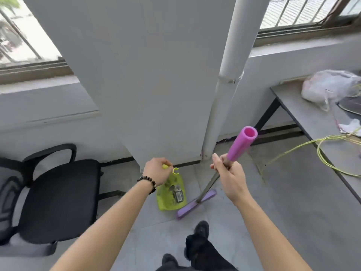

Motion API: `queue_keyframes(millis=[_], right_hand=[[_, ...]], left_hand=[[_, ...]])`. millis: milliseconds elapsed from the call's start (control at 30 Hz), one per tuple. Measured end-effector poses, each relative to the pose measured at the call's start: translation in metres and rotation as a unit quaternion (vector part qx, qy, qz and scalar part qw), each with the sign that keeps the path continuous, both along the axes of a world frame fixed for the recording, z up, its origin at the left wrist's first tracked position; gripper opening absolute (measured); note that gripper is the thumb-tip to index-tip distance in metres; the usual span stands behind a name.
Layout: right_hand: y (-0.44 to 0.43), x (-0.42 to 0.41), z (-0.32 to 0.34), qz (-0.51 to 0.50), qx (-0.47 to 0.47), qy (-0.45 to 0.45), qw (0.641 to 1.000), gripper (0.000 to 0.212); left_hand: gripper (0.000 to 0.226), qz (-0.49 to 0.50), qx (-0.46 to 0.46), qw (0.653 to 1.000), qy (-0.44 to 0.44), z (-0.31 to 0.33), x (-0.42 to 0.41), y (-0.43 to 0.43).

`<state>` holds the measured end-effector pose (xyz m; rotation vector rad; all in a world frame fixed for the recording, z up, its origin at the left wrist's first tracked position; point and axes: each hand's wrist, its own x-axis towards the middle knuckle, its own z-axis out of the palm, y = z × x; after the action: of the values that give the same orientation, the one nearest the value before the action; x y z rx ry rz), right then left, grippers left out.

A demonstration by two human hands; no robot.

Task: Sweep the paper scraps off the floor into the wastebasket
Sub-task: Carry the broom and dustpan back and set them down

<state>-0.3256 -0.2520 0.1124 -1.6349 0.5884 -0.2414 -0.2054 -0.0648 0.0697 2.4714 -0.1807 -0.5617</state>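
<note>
Your two bare arms reach out in front of you, and your legs in black trousers and black shoes (202, 228) stand on the grey floor (293, 202) below them. Your left hand (156, 170) has a dark bead bracelet (148, 181) at the wrist. Its fingers are curled tight round the yellow-green handle (166, 166) of the green dustpan (163, 202). Your right hand (228, 175) is wrapped round the thin metal stick of the broom (207, 187), just under its fat purple grip (241, 145), which points up at you. The dustpan hangs down from your left hand, with its wide end low by the floor; it is hard to tell if it touches the floor. Paper scraps (175, 192) lie inside it, grey and crumpled. The purple broom head (187, 209) sits on the floor right beside the dustpan, at its lower right corner. Behind both stands a wide grey pillar (146, 75) with a white pipe (228, 75) running down next to it. On your left is a black office chair (58, 198). On your right is a grey table (312, 118) with a see-through plastic bag (330, 87) on it and a yellow-green wire (328, 161) looping over its edge. Windows with bars show at the top left and the top right.
</note>
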Motion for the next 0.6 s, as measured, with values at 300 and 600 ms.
queue_keyframes(millis=[300, 600], right_hand=[[-0.033, 0.067, -0.034, 0.056, 0.025, 0.013, 0.998, 0.048], [-0.019, 0.107, -0.058, 0.068, 0.027, 0.083, 0.994, 0.042]], left_hand=[[0.018, -0.116, 0.146, 0.982, 0.015, -0.027, 0.087, -0.035], [0.045, -0.056, 0.061, 0.996, -0.025, -0.050, 0.170, -0.058]])
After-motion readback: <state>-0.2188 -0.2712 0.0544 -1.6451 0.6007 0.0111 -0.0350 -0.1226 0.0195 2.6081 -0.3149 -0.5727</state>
